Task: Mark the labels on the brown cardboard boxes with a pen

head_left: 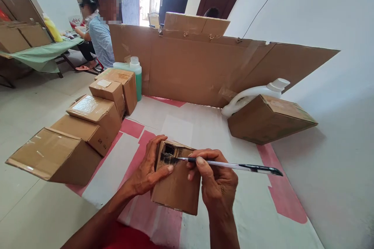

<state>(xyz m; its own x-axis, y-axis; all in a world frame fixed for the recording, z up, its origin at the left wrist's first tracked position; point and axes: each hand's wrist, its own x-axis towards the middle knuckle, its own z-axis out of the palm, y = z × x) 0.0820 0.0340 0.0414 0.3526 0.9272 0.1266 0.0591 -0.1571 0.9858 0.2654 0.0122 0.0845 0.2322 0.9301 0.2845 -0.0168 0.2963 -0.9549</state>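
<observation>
A small brown cardboard box (177, 190) stands on the table in front of me. My left hand (150, 167) grips it from the left side, thumb across its front face and fingers along its far edge. Near the box's upper left is a black marked patch (169, 154), partly scuffed. Between the thumb and fingers of my right hand (216, 181) is a clear pen (226, 164) with a black cap on its rear end. The pen's tip meets the right side of the black patch.
Several cardboard boxes (93, 108) line the table's left edge, with a green liquid bottle (137, 79) behind them. A cardboard panel (187, 67) closes off the back. At right, a larger box (269, 120) leans by a white jug (251, 93). Beyond the panel sits a co-worker (101, 38).
</observation>
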